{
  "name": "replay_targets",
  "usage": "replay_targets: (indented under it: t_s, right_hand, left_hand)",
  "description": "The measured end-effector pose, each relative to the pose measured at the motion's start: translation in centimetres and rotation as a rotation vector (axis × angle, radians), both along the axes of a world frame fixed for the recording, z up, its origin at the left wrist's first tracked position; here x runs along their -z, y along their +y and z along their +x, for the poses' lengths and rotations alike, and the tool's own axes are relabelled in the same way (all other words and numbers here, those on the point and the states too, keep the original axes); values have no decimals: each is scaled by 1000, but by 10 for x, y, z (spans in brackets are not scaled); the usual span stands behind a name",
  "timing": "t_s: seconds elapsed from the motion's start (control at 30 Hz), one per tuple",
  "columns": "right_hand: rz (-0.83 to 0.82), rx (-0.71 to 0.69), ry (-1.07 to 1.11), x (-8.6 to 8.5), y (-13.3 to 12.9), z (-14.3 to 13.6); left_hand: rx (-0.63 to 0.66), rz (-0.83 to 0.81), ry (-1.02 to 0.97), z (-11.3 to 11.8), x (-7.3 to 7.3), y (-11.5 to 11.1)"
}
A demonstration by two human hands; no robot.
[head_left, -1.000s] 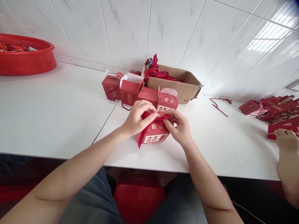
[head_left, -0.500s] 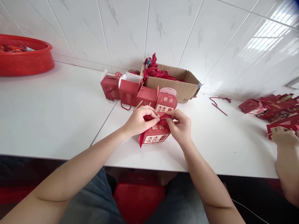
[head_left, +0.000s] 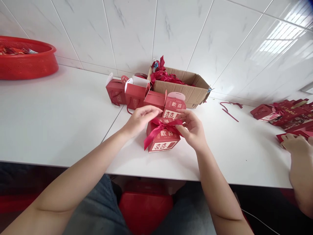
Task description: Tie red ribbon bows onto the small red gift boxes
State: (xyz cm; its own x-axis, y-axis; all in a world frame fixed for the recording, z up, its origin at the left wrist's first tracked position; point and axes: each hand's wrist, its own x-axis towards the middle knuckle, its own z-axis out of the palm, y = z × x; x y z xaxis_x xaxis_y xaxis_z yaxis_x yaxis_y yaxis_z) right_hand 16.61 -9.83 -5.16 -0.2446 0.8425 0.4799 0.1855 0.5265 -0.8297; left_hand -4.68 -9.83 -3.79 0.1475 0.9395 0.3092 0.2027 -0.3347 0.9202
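Note:
A red gift box (head_left: 163,147) with white double-happiness panels stands on the table in front of me. A shiny red ribbon bow (head_left: 161,125) lies across its top, with one tail hanging down the left front corner. My left hand (head_left: 140,120) is just left of the bow, fingers stretched out and holding nothing. At the bow's right side is my right hand (head_left: 192,127), its thumb and fingers parted around the ribbon loop. The thumb seems to touch the ribbon. Directly behind stands another red box (head_left: 172,106) with its flap up.
More red boxes (head_left: 135,94) stand behind on the left. A cardboard carton (head_left: 181,88) holds red ribbons by the tiled wall. A red plastic basket (head_left: 29,65) is far left. Red cords (head_left: 230,112) lie right, near finished boxes (head_left: 283,112) and another person's hands (head_left: 294,142).
My left hand has let go of the ribbon and drawn up and left. My right hand has loosened from its pinch. The bow now shows, and its left tail lies over the box front.

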Motion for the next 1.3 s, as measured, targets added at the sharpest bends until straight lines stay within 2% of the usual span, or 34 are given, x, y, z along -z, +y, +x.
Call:
replay_targets:
  t_s: [0.1, 0.17, 0.23, 0.37, 0.47, 0.63, 0.77, 0.93, 1.17, 1.3]
  right_hand:
    - [-20, -56, -9, -3, 1, 4]
    - [-55, -76, -2, -3, 1, 4]
    - [-95, -83, 16, -1, 2, 4]
    - [-130, -70, 38, 4, 4, -1]
    - [-134, -38, 39, 6, 3, -7]
    - [-123, 36, -63, 1, -1, -5]
    - [-257, -89, -215, -10, -4, 11]
    - [-309, -190, -217, -15, -4, 25]
    - [-382, -166, -306, -18, -8, 26]
    - [-331, -245, -256, -24, -15, 26]
  left_hand:
    - [-140, 67, 94, -10, -1, 5]
    - [-166, 116, 220, -14, -1, 6]
    - [-124, 149, 285, -16, -1, 6]
    - [-5, 250, 279, -15, -1, 3]
    - [18, 304, 284, -10, 1, 2]
    - [5, 208, 264, 8, 8, -3]
    - [3, 118, 241, 20, 11, -7]
    - [-11, 61, 191, 20, 9, -8]
    - [-8, 23, 148, 19, 8, -8]
    - [-25, 56, 148, 19, 9, -7]
